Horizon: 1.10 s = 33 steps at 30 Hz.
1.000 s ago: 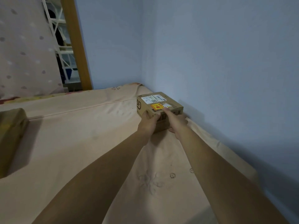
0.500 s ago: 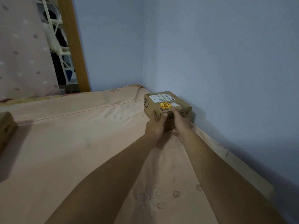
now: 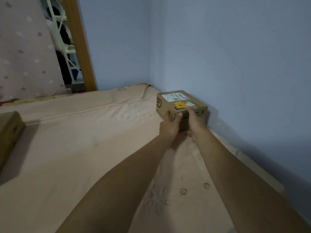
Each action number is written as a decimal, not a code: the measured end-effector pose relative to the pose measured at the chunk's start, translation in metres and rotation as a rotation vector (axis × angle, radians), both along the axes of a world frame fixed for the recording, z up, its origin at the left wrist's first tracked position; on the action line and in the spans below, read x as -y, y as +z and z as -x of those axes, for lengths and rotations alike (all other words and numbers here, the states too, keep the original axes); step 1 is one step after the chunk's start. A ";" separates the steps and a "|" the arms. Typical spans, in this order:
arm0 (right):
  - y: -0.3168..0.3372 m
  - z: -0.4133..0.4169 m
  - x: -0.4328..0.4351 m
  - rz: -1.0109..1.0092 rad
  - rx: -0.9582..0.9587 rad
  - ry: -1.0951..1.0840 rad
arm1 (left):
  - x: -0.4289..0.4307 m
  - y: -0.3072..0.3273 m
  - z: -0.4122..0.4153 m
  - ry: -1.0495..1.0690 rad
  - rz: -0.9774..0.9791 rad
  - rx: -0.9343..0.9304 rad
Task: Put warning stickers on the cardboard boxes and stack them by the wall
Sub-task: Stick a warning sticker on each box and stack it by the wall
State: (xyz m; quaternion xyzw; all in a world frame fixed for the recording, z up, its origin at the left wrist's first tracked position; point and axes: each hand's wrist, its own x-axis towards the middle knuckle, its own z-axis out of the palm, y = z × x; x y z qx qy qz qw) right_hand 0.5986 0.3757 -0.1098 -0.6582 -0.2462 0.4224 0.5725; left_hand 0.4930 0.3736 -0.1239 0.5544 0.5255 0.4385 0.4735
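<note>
A small cardboard box (image 3: 170,102) sits on the pink bed sheet (image 3: 87,148) close to the blue wall (image 3: 235,64) on the right. A white shipping label and a yellow-and-red warning sticker (image 3: 180,105) are on its top. My left hand (image 3: 170,126) grips the box's near left corner, thumb on the front face. My right hand (image 3: 196,123) holds the near side, its thumb over the top edge beside the sticker.
A second cardboard box (image 3: 9,132) lies at the left edge of the bed. A wooden door frame (image 3: 80,47) and a dotted pink curtain (image 3: 25,56) stand at the back left. The wall corner lies just behind the small box.
Both hands have stayed on the small box. It looks a little nearer the right wall than one second ago, though my view has also shifted.
</note>
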 end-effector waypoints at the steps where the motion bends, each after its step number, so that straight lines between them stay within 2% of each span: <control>1: 0.000 -0.001 0.002 0.002 -0.002 0.009 | 0.002 0.000 -0.001 0.001 -0.003 -0.006; 7: 0.001 0.001 0.012 0.003 -0.010 0.037 | 0.017 0.004 0.003 0.034 -0.009 0.005; 11: 0.007 0.011 0.032 0.032 0.052 0.055 | 0.034 0.013 0.016 0.048 -0.011 -0.070; 15: 0.021 0.030 0.063 0.062 0.162 0.169 | 0.057 0.032 0.048 0.067 -0.024 -0.149; 21: 0.053 0.074 0.109 0.079 0.492 0.387 | 0.096 0.060 0.113 0.049 -0.117 -0.486; 29: 0.115 0.174 0.167 0.046 0.972 0.650 | 0.165 0.114 0.237 0.108 -0.241 -1.084; 33: 0.138 0.239 0.188 -0.032 1.140 0.724 | 0.202 0.138 0.314 0.199 -0.230 -1.228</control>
